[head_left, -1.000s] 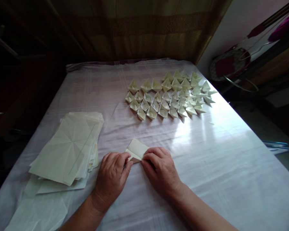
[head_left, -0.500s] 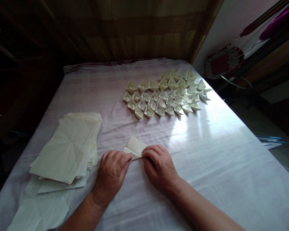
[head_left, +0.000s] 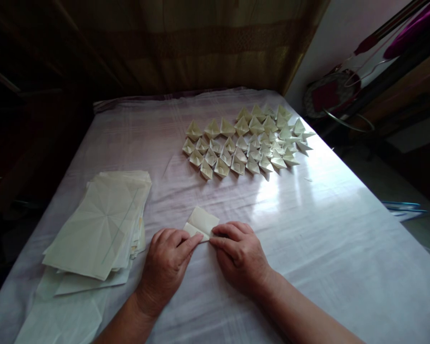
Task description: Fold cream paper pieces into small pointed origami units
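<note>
A small folded sheet of paper [head_left: 202,220] lies on the cloth between my two hands, with a crease running across it. My left hand [head_left: 169,255] has its thumb and fingers closed on the near left edge of this paper. At the right corner, my right hand [head_left: 241,255] pinches it with thumb and curled fingers. Part of the paper's near edge is hidden by the fingertips. Left of my left hand lies a stack of creased paper sheets [head_left: 93,229], the top one marked with a blue-green line.
Several folded paper boats [head_left: 221,167] stand in rows at the far right of the cloth-covered table [head_left: 308,267]. Loose thin sheets [head_left: 62,315] lie under the stack at the near left. A curtain [head_left: 186,52] hangs behind, and a bag [head_left: 331,93] is beyond the right edge.
My left thumb has slid right along the paper's near edge. The right fingers have shifted slightly away from its top, baring more of it. The view has moved a little.
</note>
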Tool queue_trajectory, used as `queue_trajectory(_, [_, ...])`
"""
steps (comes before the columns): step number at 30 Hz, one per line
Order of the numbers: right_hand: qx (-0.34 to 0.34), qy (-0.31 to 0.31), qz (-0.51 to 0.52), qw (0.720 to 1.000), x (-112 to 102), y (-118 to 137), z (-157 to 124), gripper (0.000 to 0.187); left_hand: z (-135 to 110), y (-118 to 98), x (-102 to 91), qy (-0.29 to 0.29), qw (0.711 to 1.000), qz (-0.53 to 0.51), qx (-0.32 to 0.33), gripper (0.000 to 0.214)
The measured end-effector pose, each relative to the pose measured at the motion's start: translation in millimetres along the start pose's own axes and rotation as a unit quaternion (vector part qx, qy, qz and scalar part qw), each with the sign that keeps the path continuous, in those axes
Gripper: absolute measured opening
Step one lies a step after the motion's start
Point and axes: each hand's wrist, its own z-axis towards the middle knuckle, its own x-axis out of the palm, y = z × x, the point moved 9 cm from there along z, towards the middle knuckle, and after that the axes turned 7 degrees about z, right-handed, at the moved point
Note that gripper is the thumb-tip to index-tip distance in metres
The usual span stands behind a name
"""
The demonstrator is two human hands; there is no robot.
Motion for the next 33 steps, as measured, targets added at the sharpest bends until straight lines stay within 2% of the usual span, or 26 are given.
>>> queue_trajectory(9, [0.001, -0.017, 0.016, 1.000, -1.4, -4.4, -3.3, 0.030, -0.4, 0.0, 2.5, 0.010, 1.000, 0.014, -0.006, 0.023])
queue_trajectory(20, [0.021, 0.011, -0.016, 1.000, 2.5, -3.3, -0.9, 0.028, 0.5, -0.9, 1.6, 0.008, 1.000, 0.016, -0.010, 0.022])
queue_trajectory(27, [0.007, 0.003, -0.028, 1.000, 1.8, -1.1, -4.1, 0.027, -1.5, 1.7, 6.6, 0.021, 0.999, 0.013, -0.021, 0.021])
queue_trajectory(33, [-0.018, -0.004, -0.032, 0.999, -2.2, 4.5, -4.5, 0.025, 0.2, -0.4, 3.8, 0.008, 1.000, 0.014, -0.012, 0.021])
